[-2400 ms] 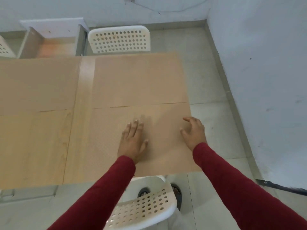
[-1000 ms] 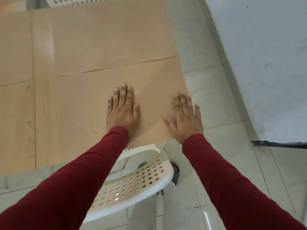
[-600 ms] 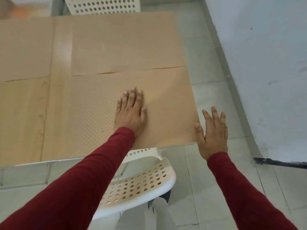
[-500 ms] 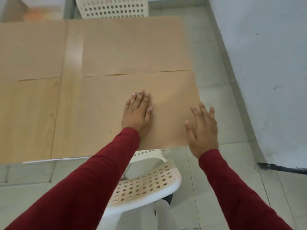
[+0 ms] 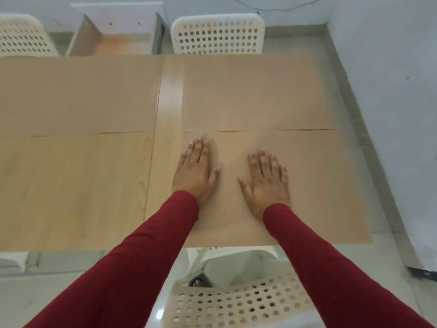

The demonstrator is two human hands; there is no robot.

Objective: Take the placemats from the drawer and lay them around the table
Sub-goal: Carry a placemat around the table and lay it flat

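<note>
Pressing flat, fingers straight and gripping nothing, left hand [image 5: 194, 172] and right hand [image 5: 266, 182] smooth the 4 o'clock placemat [image 5: 316, 185] so it lies flush on the table [image 5: 71, 185].

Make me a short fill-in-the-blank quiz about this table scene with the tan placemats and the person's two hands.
1. Both hands, the left hand and the right hand, lie flat on the same tan rectangular ____, at the near right of the light wooden table.
2. Both arms wear long sleeves coloured dark ____.
3. The number of tan placemats visible on the table is ____.
4. The white plastic chair beyond the far edge has a back full of round ____.

Missing words: placemat; red; three; holes
</note>
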